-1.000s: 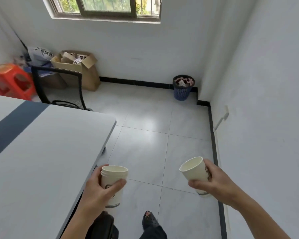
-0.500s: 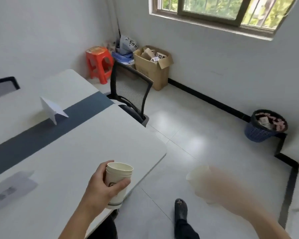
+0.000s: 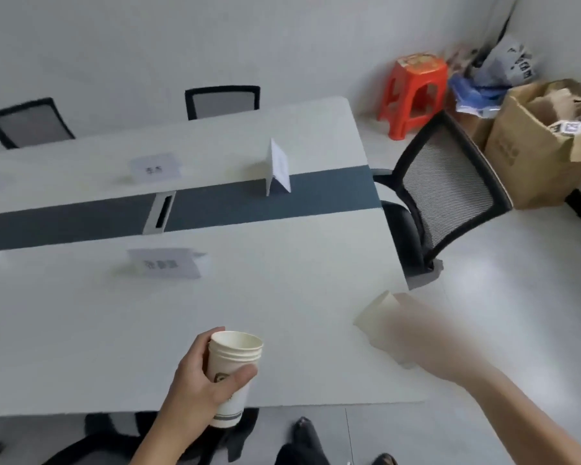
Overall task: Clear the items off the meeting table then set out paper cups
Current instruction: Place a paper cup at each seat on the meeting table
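My left hand [image 3: 195, 384] grips a stack of nested paper cups [image 3: 233, 374] upright over the near edge of the white meeting table [image 3: 81, 330]. My right hand [image 3: 423, 340], blurred by motion, holds a single paper cup [image 3: 378, 317] tilted on its side above the table's right near corner. On the table stand folded white name cards: one upright [image 3: 277, 171] on the dark centre strip, one [image 3: 168, 263] on the near half, one [image 3: 155, 167] on the far half.
A black mesh chair [image 3: 450, 196] stands at the table's right end. Two more chairs [image 3: 222, 100] line the far side. An orange stool [image 3: 416, 92], bags and a cardboard box [image 3: 534, 146] fill the right corner. My feet [image 3: 309, 441] show below the table edge.
My view has swung left, from the floor and bin to the table. Both hands have come over the table's near edge, the right one blurred, still carrying the cups.
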Tool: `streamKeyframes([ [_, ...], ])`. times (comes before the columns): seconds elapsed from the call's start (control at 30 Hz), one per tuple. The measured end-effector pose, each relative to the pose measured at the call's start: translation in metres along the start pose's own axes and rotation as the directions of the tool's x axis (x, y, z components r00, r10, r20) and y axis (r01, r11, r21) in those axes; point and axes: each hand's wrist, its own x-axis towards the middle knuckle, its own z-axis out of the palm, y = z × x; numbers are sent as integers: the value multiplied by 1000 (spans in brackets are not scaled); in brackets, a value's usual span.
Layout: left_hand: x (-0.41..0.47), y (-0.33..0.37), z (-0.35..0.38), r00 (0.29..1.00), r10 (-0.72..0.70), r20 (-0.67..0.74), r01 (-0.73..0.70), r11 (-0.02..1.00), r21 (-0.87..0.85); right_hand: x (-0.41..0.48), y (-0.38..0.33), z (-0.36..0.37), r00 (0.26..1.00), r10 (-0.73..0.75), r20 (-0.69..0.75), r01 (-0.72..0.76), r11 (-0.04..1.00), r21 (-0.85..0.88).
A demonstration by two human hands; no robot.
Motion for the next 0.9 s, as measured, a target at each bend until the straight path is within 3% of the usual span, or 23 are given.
streamKeyframes([
  [0.2, 10, -19, -30, 980, -103, -173, 91, 993, -77, 101, -52, 47, 989, -99, 111, 107, 992, -69],
  [0.3, 36, -28, -50, 967, -129, -221, 104, 987, -123, 154, -79, 78, 982, -123, 144, 152, 965, -213],
  [0.4, 72, -31, -72, 962, -156, -225, 120, 978, -168, 209, -105, 111, 983, -116, 139, 157, 928, -337],
  [0.57, 137, -38, -117, 955, -183, -233, 138, 970, -198, 307, -138, 182, 987, -91, 135, 134, 925, -356],
  [0.67, 162, -48, -137, 949, -208, -239, 162, 967, -198, 356, -137, 221, 991, -52, 124, 90, 943, -321],
  [0.83, 148, -48, -131, 948, -230, -219, 187, 962, -200, 377, -123, 221, 993, -105, 55, 116, 954, -277],
  [0.9, 207, -93, -159, 919, -352, -180, 307, 921, -239, 442, -101, 267, 998, -6, 67, 29, 937, -349],
])
